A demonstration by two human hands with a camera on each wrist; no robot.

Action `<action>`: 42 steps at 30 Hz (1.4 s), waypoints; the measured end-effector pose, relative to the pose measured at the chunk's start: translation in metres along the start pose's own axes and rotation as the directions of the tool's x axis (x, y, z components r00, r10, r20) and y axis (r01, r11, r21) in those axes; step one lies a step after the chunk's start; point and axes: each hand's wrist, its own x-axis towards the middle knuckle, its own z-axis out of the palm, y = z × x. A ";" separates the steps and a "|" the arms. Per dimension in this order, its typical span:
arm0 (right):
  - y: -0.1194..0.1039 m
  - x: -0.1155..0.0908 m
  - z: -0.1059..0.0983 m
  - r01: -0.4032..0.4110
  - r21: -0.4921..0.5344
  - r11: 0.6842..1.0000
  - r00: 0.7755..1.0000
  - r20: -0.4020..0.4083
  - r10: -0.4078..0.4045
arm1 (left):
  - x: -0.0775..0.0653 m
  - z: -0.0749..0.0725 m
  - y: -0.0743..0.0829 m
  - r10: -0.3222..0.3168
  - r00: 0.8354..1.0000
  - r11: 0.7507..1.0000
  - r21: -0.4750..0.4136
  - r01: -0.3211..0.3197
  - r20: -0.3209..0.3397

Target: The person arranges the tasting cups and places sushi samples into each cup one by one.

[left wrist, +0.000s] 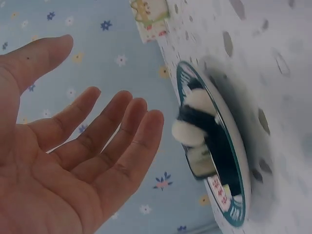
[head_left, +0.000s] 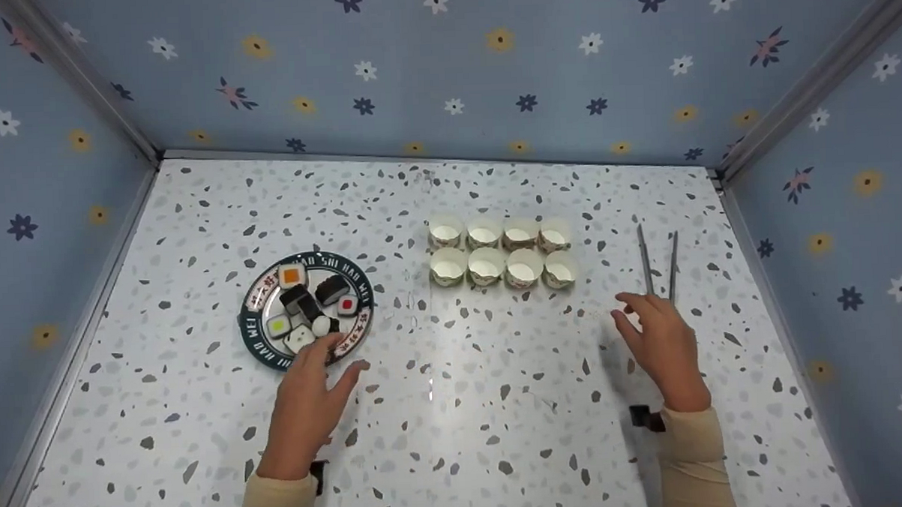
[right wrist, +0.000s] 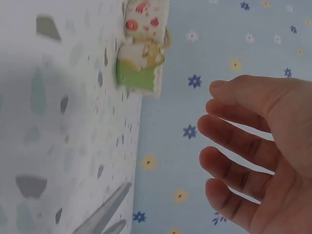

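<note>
A round plate (head_left: 251, 332) with a dark green lettered rim bears several toy-like sushi pieces (head_left: 300, 302), some wrapped in black, with orange, red or yellow-green centres. My left hand (head_left: 306, 397) hovers at the plate's near edge, fingers extended and nothing held; in the left wrist view its palm shows bare beside the plate (left wrist: 243, 195). On the right, my right hand (head_left: 660, 344) is held above the table with fingers loosely bent and nothing in them. Just beyond it lie metal tongs (head_left: 645, 258), their near end hidden by the hand.
Several small paper cups (head_left: 524, 268) stand in two rows at the middle of the speckled table (head_left: 472, 433); the right wrist view shows printed cups (right wrist: 139, 68). Flower-patterned panels (head_left: 415, 75) wall the table at the back and both sides.
</note>
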 end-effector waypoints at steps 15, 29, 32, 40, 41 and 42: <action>0.057 0.005 0.006 -0.450 -0.122 0.885 0.820 0.336 0.464 | 0.004 -0.036 -0.062 -0.342 0.939 0.940 -0.027 0.341 -0.039; 0.083 0.022 0.019 -0.602 -0.178 0.778 0.637 0.480 0.603 | 0.028 -0.033 -0.086 -0.411 0.909 0.894 -0.168 0.416 0.061; 0.084 0.026 0.018 -0.631 -0.171 0.756 0.604 0.504 0.618 | 0.031 -0.032 -0.088 -0.422 0.905 0.889 -0.169 0.425 0.052; 0.088 0.029 0.018 -0.669 -0.148 0.728 0.590 0.491 0.642 | 0.032 -0.031 -0.089 -0.432 0.902 0.890 -0.159 0.428 0.012; 0.089 0.029 0.018 -0.675 -0.146 0.723 0.590 0.482 0.648 | 0.033 -0.031 -0.089 -0.428 0.904 0.892 -0.158 0.424 0.012; 0.089 0.028 0.019 -0.682 -0.142 0.717 0.592 0.469 0.656 | 0.033 -0.031 -0.089 -0.426 0.905 0.893 -0.158 0.422 0.011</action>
